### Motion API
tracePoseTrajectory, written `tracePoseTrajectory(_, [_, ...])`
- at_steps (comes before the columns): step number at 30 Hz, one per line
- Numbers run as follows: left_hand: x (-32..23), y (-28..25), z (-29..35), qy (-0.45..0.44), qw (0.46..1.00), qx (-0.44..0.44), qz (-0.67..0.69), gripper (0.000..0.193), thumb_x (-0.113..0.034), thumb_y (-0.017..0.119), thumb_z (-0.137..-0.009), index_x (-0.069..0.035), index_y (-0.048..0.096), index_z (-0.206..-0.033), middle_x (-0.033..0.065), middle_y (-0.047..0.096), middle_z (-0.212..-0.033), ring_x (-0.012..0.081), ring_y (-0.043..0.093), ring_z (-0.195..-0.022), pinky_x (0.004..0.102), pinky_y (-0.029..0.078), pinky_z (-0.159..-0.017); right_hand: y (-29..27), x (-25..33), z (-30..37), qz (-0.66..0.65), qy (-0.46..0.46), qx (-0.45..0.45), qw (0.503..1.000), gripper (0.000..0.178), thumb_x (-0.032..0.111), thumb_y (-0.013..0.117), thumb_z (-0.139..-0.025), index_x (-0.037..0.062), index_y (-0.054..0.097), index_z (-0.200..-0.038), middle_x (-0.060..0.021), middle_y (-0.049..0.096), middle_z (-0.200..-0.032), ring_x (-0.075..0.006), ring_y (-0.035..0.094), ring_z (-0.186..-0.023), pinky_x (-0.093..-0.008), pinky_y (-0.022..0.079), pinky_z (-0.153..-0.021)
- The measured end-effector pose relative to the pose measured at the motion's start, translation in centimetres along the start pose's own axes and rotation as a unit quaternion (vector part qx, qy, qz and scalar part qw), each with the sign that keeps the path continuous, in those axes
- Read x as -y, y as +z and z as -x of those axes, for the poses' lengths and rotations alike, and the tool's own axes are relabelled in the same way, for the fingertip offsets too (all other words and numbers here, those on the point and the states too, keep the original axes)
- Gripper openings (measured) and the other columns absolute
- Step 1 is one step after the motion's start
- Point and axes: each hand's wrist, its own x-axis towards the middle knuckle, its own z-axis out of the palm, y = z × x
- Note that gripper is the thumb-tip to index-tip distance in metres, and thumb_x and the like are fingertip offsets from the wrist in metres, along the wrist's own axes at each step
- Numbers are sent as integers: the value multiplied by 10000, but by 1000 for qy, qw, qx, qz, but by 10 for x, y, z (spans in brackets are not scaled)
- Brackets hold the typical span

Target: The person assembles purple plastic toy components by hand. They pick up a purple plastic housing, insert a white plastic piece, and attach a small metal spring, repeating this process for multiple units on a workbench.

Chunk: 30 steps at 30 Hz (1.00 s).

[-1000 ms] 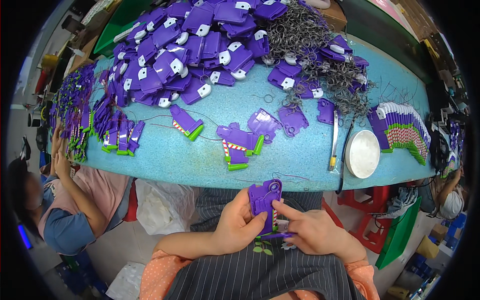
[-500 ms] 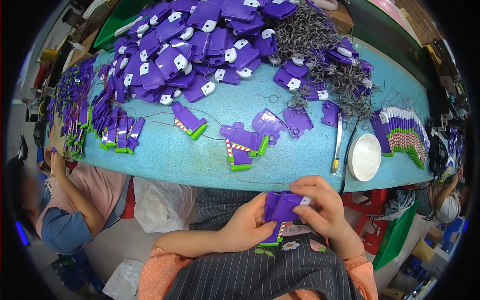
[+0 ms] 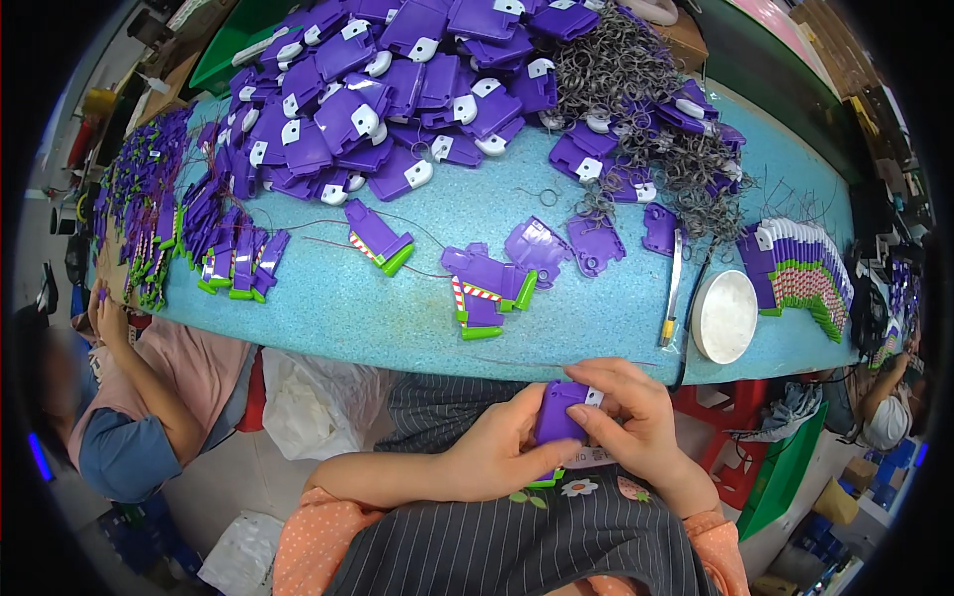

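Slippage is the risk: left hand (image 3: 497, 452) and right hand (image 3: 631, 422) pinch a purple plastic part (image 3: 556, 412) over the lap, at six o'clock from the table (image 3: 596, 318); loosened fingers could drop it.

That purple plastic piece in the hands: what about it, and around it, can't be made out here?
Head view only:
- Purple plastic piece: mostly covered by the left hand and right hand.
- Its green end: only a sliver shows under the left hand.
- Heap of grey wire springs: too fine to separate.
- Purple shells: top of the pile cut off by the picture's edge.
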Motion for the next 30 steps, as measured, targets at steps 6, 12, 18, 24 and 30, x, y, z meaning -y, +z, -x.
tracePoseTrajectory(6, [-1, 8, -2, 75, 993, -63, -68, 272, -151, 472, -951, 13, 434, -1165, 83, 642, -838, 92, 616, -768, 242, 490, -643, 11, -4, 12, -204, 53, -133, 969, 356, 0, 668, -792, -25, 514, -1112, -102, 581, -979, -72, 600, -708, -189, 463, -518])
tracePoseTrajectory(12, [2, -2, 5, 98, 983, -34, -151, 280, -113, 480, -943, 32, 425, -1177, 76, 634, -801, 78, 593, -711, 237, 476, -617, 16, -14, 14, -487, 178, -53, 854, 217, 3, 664, -793, 42, 514, -945, -26, 520, -866, -92, 530, -745, -235, 471, -652])
tracePoseTrajectory(18, [4, -2, 0, 123, 985, -40, -113, 261, -47, 484, -928, 41, 421, -1166, 73, 615, -878, 60, 563, -788, 217, 466, -663, 21, -21, 12, -381, 46, -51, 922, 158, 39, 656, -821, 50, 500, -842, -16, 498, -830, -80, 518, -767, -242, 435, -685])
tracePoseTrajectory(24, [-7, -25, -9, 41, 995, 21, -87, 255, -28, 503, -913, 17, 451, -1159, 70, 596, -978, 90, 559, -861, 263, 472, -724, 0, -4, -4, -75, -39, -22, 996, 164, 90, 693, -787, 24, 543, -781, -45, 520, -752, -113, 505, -677, -265, 389, -570])
tracePoseTrajectory(30, [-30, -22, -19, 187, 952, -32, -241, 242, -45, 544, -877, 45, 516, -1100, 133, 617, -1014, 182, 602, -905, 305, 473, -802, -12, -1, 2, 21, -56, -78, 995, 302, 244, 758, -740, 14, 602, -857, -64, 528, -717, -156, 490, -577, -282, 398, -505])
